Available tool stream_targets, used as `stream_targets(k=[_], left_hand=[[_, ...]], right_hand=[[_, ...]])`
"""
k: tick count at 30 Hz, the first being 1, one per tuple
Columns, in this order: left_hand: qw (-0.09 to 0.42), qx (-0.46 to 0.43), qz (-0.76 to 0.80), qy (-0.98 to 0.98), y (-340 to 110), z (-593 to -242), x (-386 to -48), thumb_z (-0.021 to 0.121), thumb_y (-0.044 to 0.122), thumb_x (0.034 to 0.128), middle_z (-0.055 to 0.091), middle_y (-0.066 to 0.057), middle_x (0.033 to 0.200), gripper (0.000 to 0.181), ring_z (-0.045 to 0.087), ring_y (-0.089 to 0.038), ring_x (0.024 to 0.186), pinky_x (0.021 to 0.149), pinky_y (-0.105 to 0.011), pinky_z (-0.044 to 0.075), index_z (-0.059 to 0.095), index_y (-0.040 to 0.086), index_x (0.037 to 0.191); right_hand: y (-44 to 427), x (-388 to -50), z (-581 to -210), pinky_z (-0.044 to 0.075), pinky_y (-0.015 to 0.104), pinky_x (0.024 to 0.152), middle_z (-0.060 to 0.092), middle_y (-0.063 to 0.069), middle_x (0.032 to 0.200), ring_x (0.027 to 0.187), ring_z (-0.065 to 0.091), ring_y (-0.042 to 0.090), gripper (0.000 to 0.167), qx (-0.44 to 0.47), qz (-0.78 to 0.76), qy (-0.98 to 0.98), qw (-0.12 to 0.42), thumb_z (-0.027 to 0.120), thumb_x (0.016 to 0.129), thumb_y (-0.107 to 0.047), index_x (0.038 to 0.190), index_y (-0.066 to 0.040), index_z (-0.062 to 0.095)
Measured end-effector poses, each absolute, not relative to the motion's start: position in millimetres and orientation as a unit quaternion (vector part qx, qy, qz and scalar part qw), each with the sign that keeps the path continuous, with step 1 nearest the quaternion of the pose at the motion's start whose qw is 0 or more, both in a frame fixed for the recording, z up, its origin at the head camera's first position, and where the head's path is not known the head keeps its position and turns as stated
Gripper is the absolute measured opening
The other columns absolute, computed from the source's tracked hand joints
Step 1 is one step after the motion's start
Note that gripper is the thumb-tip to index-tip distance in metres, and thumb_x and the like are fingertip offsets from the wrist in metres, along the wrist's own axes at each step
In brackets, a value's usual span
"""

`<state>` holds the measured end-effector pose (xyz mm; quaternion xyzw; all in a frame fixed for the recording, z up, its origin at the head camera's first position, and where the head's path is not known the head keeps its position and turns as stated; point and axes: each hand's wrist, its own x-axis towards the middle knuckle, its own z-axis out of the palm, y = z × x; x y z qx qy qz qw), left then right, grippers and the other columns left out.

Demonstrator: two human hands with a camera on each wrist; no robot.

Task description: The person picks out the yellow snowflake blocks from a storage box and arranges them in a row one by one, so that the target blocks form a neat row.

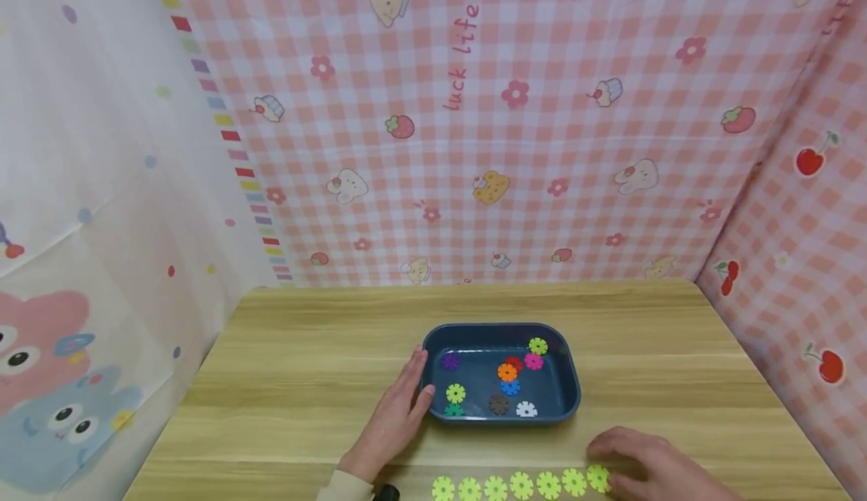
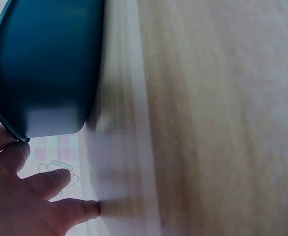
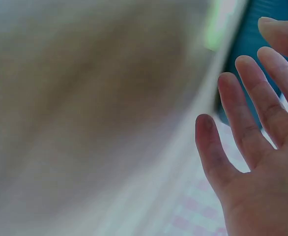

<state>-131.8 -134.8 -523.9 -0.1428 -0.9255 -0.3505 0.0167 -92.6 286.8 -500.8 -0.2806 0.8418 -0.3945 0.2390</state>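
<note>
A dark blue tray point(image 1: 497, 420) holds several notched plastic discs, among them a purple disc point(image 1: 450, 361), an orange disc point(image 1: 507, 372) and a white disc point(image 1: 526, 409). My left hand point(image 1: 395, 416) rests against the tray's left side; in the left wrist view its fingers point(image 2: 53, 183) lie at and beside the rim. Below the tray, several yellow-green discs point(image 1: 521, 485) form a row on the table. At the row's right end my right hand point(image 1: 650, 462) has its thumb beside the last disc point(image 1: 599, 478). The right wrist view shows that hand's fingers point(image 3: 252, 93) spread, holding nothing.
The wooden table point(image 1: 325, 350) meets a pink checked cloth point(image 1: 447, 147) at the back. More cloth hangs at both sides. A dark object point(image 1: 387, 493) shows beside the left sleeve point(image 1: 345, 487) at the bottom edge.
</note>
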Motion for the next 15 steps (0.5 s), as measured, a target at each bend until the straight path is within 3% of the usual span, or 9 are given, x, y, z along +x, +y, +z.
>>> stream_targets(k=[4, 7, 10, 15], left_hand=[[0.016, -0.144, -0.348, -0.926, -135, -523, -133, 0.045, 0.032, 0.1122, 0.021, -0.012, 0.171, 0.061, 0.025, -0.033, 0.155, 0.121, -0.057, 0.028, 0.026, 0.005, 0.164], [0.013, -0.143, -0.349, -0.926, -135, -522, -133, 0.045, 0.031, 0.1121, 0.021, -0.012, 0.171, 0.061, 0.025, -0.034, 0.155, 0.121, -0.057, 0.028, 0.026, 0.005, 0.164], [0.009, -0.142, -0.350, -0.926, -135, -522, -132, 0.045, 0.032, 0.1121, 0.020, -0.011, 0.171, 0.061, 0.025, -0.035, 0.155, 0.121, -0.058, 0.028, 0.026, 0.006, 0.164], [0.009, -0.143, -0.351, -0.925, -135, -521, -132, 0.046, 0.032, 0.1121, 0.020, -0.011, 0.171, 0.061, 0.025, -0.035, 0.155, 0.121, -0.059, 0.028, 0.026, 0.006, 0.164]], right_hand=[[278, -94, -482, 0.057, 0.023, 0.085, 0.071, -0.003, 0.118, 0.104, 0.065, 0.009, 0.026, -0.363, -0.343, 0.863, 0.077, 0.073, 0.098, -0.019, 0.123, -0.017, 0.071], [266, -95, -467, 0.055, 0.017, 0.085, 0.072, -0.008, 0.114, 0.102, 0.067, 0.008, 0.031, -0.386, -0.319, 0.865, -0.045, 0.078, 0.093, -0.012, 0.121, -0.024, 0.072], [251, -98, -451, 0.053, 0.014, 0.086, 0.072, -0.015, 0.111, 0.101, 0.068, 0.005, 0.037, -0.376, -0.324, 0.863, -0.097, 0.081, 0.090, -0.009, 0.119, -0.030, 0.072], [224, -110, -433, 0.059, 0.026, 0.081, 0.071, -0.018, 0.111, 0.100, 0.068, 0.006, 0.028, -0.365, -0.329, 0.867, -0.089, 0.078, 0.094, -0.017, 0.117, -0.032, 0.073]])
